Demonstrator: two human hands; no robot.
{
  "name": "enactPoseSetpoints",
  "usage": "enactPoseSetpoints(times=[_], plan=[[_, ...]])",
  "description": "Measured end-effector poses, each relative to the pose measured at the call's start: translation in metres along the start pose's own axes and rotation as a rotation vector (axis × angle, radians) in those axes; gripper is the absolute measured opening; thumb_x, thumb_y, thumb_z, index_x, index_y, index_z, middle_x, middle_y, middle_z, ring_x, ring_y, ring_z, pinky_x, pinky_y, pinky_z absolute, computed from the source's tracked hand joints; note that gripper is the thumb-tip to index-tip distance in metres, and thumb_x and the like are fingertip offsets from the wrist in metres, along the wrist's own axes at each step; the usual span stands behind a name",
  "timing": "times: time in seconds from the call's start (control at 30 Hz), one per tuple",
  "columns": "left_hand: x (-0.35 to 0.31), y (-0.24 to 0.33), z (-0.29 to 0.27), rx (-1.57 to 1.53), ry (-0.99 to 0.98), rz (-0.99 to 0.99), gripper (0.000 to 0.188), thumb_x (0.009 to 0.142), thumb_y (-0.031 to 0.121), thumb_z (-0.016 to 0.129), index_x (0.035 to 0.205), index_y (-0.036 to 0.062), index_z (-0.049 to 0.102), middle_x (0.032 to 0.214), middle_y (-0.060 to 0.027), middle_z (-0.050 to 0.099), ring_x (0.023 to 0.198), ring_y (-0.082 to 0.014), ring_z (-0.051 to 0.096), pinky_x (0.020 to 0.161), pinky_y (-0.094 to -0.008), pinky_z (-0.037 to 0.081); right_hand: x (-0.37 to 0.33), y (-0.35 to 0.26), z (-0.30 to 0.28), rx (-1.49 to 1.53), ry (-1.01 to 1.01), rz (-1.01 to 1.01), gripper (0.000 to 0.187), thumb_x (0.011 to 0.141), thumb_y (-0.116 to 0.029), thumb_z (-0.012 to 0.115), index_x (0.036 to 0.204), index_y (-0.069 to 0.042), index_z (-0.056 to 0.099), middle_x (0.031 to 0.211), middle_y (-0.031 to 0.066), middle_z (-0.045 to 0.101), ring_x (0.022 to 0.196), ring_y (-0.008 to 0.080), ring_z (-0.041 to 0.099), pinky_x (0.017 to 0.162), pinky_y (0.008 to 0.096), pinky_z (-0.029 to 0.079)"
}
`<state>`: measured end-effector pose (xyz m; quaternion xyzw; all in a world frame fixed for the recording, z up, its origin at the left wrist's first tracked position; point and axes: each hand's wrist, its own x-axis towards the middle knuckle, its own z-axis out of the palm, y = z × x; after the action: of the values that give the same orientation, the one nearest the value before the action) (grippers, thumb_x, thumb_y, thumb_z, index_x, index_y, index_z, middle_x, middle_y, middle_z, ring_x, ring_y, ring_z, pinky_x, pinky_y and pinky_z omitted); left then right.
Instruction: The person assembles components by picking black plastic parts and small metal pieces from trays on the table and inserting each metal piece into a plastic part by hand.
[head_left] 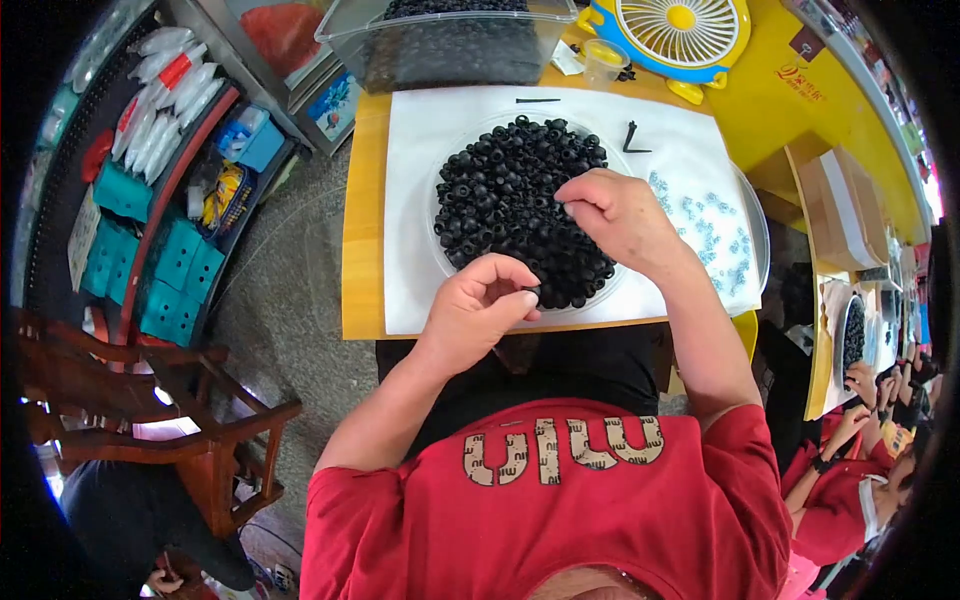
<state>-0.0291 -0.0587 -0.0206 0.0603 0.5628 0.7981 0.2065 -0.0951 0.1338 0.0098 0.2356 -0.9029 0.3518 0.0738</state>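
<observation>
A heap of small black bead-like parts [500,190], several with holes, fills a clear round tray [434,225] in front of me. At the tray's near edge my left hand [478,308] is closed, with a small black part [533,291] between thumb and forefinger. My right hand [625,218] is over the right side of the heap, thumb and fingers pinched together. Whatever it may hold is hidden by the fingers. Small clear-bluish pieces [705,232] lie scattered to its right. Two thin black pieces, a straight one [538,100] and a bent one [632,140], lie beyond the tray.
A white sheet [410,290] covers the wooden table [364,240]. At the back stand a clear bin [450,50] of black parts, a plastic cup [603,65] and a blue-yellow fan [680,40]. A wooden chair [230,430] is at left; other people sit at right.
</observation>
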Motion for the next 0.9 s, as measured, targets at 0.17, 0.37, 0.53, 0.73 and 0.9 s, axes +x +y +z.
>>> enactPoseSetpoints(times=[0.17, 0.37, 0.53, 0.73, 0.9], plan=[[-0.001, 0.001, 0.000, 0.040, -0.020, -0.003, 0.010, 0.076, 0.000, 0.054, 0.085, 0.0033, 0.052, 0.078, 0.0003, 0.053, 0.069, -0.0060, 0.054, 0.063, -0.0193, 0.045, 0.013, -0.002, 0.012, -0.258, -0.289, -0.048, 0.016, 0.069, -0.004, 0.054, 0.085, -0.003, 0.056, 0.082, 0.0111, 0.056, 0.081, 0.0278, 0.054, 0.071, 0.0346, 0.045], [-0.001, 0.001, 0.000, 0.075, -0.039, -0.004, 0.010, 0.076, 0.000, 0.054, 0.086, 0.0030, 0.052, 0.078, 0.0008, 0.053, 0.069, -0.0051, 0.054, 0.062, -0.0189, 0.045, 0.019, -0.007, 0.013, -0.484, -0.386, -0.015, 0.017, 0.068, -0.005, 0.054, 0.085, -0.003, 0.054, 0.082, 0.0121, 0.053, 0.083, 0.0283, 0.053, 0.072, 0.0369, 0.044], [0.000, -0.003, -0.001, 0.062, -0.036, 0.006, 0.010, 0.076, 0.000, 0.054, 0.086, 0.0030, 0.052, 0.078, 0.0010, 0.053, 0.068, -0.0052, 0.054, 0.062, -0.0191, 0.045, 0.018, -0.003, 0.010, -0.488, -0.399, 0.008, 0.015, 0.068, -0.004, 0.053, 0.083, -0.003, 0.054, 0.080, 0.0127, 0.054, 0.082, 0.0290, 0.053, 0.071, 0.0378, 0.044], [0.002, -0.002, 0.000, 0.101, -0.030, 0.005, 0.010, 0.076, 0.001, 0.054, 0.086, 0.0029, 0.052, 0.077, 0.0006, 0.053, 0.068, -0.0055, 0.054, 0.062, -0.0192, 0.045, 0.017, -0.001, 0.010, -0.518, -0.373, 0.025, 0.016, 0.068, -0.003, 0.051, 0.083, -0.002, 0.055, 0.078, 0.0131, 0.054, 0.080, 0.0304, 0.053, 0.070, 0.0386, 0.044], [0.000, 0.004, 0.004, 0.100, 0.009, -0.030, 0.011, 0.076, 0.001, 0.054, 0.086, 0.0025, 0.052, 0.077, -0.0004, 0.054, 0.069, -0.0068, 0.055, 0.063, -0.0201, 0.045, 0.010, 0.002, 0.010, -0.448, -0.265, -0.030, 0.018, 0.071, -0.001, 0.051, 0.088, -0.003, 0.055, 0.079, 0.0112, 0.056, 0.077, 0.0248, 0.055, 0.068, 0.0337, 0.045]])
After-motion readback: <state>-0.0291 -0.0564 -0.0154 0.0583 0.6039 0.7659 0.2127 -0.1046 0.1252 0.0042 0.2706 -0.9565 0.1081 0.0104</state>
